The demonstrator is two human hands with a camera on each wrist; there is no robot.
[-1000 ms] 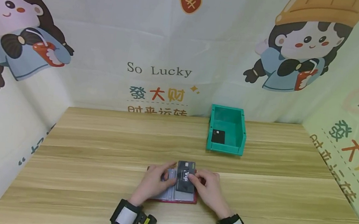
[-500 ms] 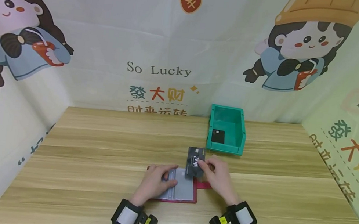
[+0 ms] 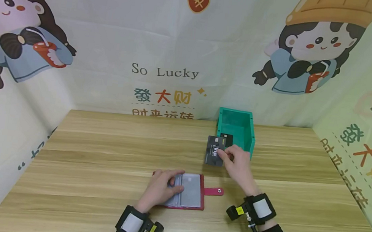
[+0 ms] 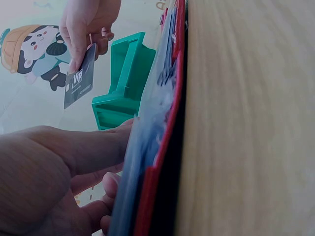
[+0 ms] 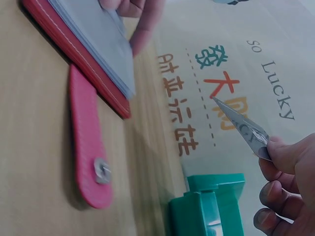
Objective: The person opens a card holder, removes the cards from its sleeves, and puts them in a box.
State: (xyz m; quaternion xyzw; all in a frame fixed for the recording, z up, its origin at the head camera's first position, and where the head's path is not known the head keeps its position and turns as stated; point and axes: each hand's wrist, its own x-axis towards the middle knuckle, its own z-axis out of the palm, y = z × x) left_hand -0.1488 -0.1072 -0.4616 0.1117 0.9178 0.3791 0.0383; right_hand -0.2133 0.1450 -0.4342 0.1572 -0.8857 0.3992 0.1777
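Over the head feed I see the right hand (image 3: 238, 165) pinching a dark grey rectangular plastic VIP card (image 3: 211, 154), raised above the pale wooden desk (image 3: 106, 153) at one o'clock from the open red card holder with clear plastic sleeves (image 3: 192, 191). The left hand (image 3: 159, 188) rests on that holder, thumb spread from fingers. Past the card, toward one o'clock, stands a teal plastic bin (image 3: 243, 132) with a black card (image 3: 227, 138) inside.

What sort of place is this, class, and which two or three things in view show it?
Probably an indoor tabletop set up for recording: a wood-grain table, cartoon-printed hangings enclosing its back and sides, and a small camera strapped to each wrist.
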